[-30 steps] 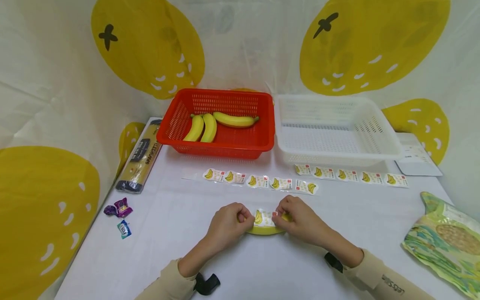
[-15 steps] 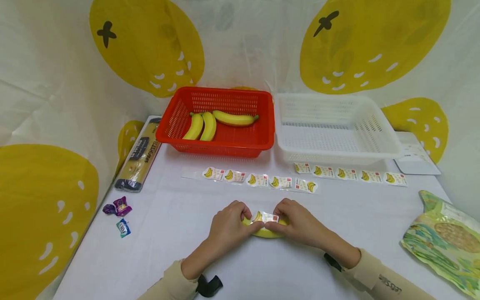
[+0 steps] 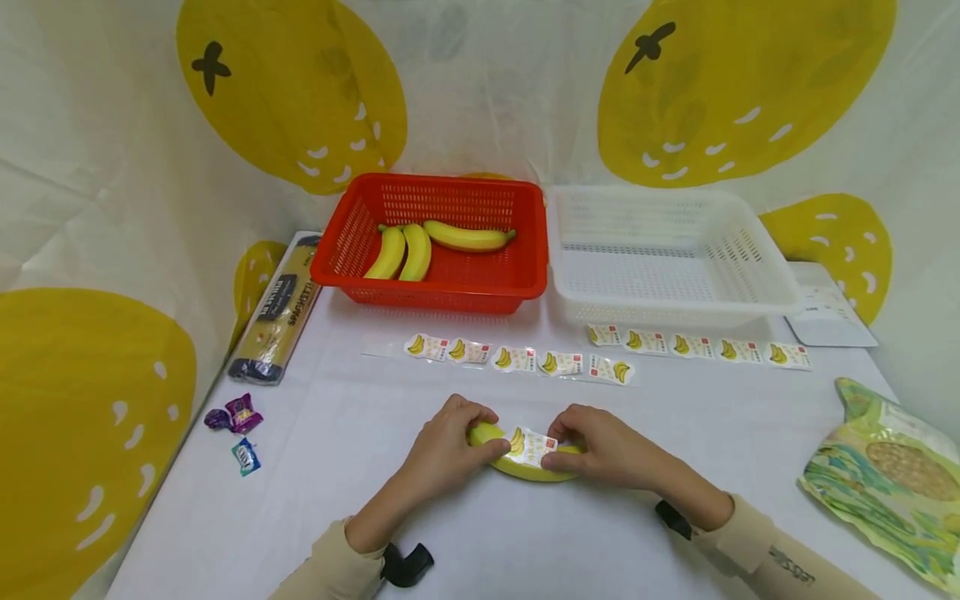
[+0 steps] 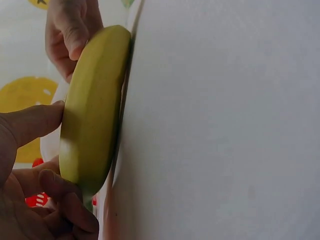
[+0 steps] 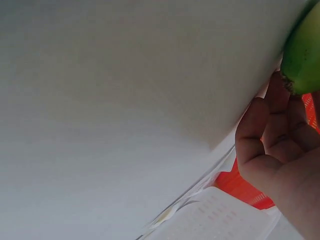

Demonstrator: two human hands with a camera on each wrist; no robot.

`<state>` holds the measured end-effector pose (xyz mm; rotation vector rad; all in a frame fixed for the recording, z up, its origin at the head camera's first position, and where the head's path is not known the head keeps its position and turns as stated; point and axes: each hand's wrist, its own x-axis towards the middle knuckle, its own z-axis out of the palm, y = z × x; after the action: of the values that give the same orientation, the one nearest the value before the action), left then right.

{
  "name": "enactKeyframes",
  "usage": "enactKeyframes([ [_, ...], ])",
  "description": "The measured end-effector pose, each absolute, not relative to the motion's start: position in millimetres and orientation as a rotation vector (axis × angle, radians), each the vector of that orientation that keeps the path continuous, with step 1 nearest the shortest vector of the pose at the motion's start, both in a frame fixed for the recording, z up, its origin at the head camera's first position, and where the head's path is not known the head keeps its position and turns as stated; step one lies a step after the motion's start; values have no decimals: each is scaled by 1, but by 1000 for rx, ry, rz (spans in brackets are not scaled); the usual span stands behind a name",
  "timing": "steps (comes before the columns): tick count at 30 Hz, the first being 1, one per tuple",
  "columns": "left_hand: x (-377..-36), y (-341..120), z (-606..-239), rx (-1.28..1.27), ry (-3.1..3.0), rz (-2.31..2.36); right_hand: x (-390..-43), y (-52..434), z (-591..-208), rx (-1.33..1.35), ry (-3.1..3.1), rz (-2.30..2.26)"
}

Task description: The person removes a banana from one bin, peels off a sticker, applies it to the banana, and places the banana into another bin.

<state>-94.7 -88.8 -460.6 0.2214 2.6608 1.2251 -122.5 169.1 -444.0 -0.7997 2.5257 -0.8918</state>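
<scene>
A yellow banana [image 3: 525, 467] lies on the white table [image 3: 420, 533] in front of me, with a white banana sticker [image 3: 530, 442] on its top. My left hand [image 3: 450, 446] grips the banana's left end, fingers curled over it and thumb beside it. My right hand [image 3: 596, 446] holds the right end and pinches the sticker's right edge. In the left wrist view the banana [image 4: 92, 115] sits between my left fingers [image 4: 30, 125] and the far hand. The right wrist view shows only the banana's tip [image 5: 304, 60] and my palm [image 5: 272, 150].
A red basket [image 3: 438, 242] with three bananas and a white basket [image 3: 675, 254] stand at the back. Two sticker strips [image 3: 517, 360] [image 3: 697, 346] lie before them. A spaghetti pack [image 3: 277, 312] and candies [image 3: 236, 425] sit left, a snack bag [image 3: 892, 479] right.
The sticker went from held above the banana to lying on its top. The banana's left end now shows past my left hand, and both hands sit lower on it.
</scene>
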Motion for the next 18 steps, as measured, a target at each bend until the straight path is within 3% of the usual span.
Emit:
enactKeyframes([
  [18, -97, -94, -461, 358, 2635, 1132, -124, 173, -447, -814, 2486, -900],
])
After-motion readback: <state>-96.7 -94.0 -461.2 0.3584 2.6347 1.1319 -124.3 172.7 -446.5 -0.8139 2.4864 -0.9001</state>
